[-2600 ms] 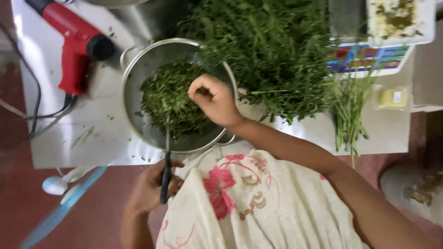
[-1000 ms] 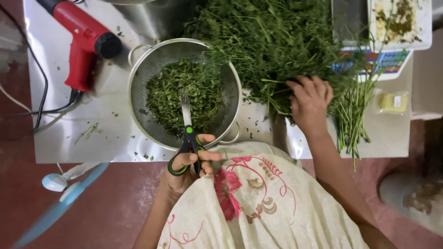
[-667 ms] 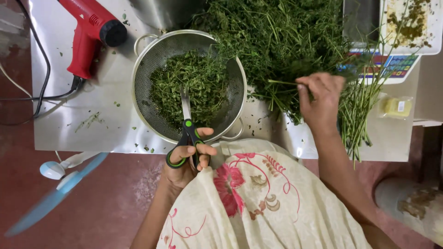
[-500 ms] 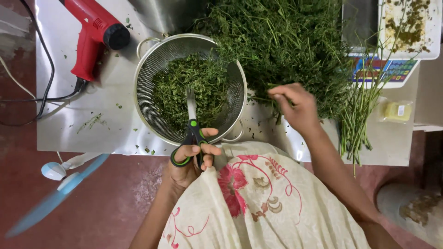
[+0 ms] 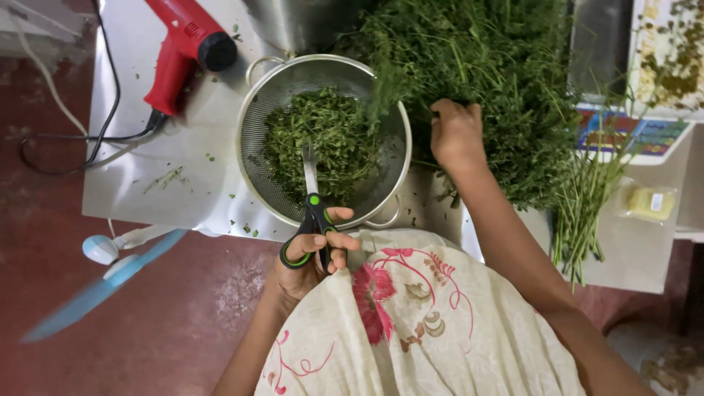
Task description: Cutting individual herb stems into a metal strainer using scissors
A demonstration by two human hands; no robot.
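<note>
At the tabletop's (image 5: 147,198) far left edge we see a red heat gun (image 5: 183,51) lying with its cord trailing off the side. Just right of it, at the near edge, stands a metal colander (image 5: 257,110) filled with chopped green herbs (image 5: 323,139). Our left hand (image 5: 312,257) grips black-and-green scissors (image 5: 312,220) by the handles, fingers through the loops, blades together and pointing up over the colander's near rim. Further right, our right hand (image 5: 456,136) presses into the big heap of leafy stems (image 5: 491,73); whether the fingers clasp a bunch we cannot tell. Loose stalks (image 5: 587,213) hang toward the right near edge.
</note>
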